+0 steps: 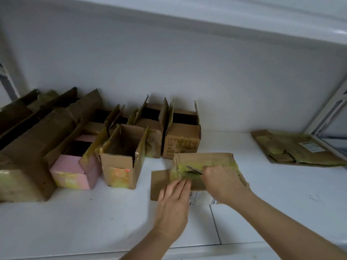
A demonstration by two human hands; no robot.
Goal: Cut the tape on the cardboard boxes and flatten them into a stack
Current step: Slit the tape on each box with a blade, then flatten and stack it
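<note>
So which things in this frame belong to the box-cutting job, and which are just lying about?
In the job:
- box being cut
- blade in the right hand
- left hand pressing the box
- open boxes waiting
- flattened stack

Just there:
- white floor
- wall
- window frame

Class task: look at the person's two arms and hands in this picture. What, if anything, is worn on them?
Nothing is worn: the left hand and the right hand are bare, with no gloves, rings or watch visible. Both forearms are uncovered as far as the frame shows; no sleeve comes into view.
</note>
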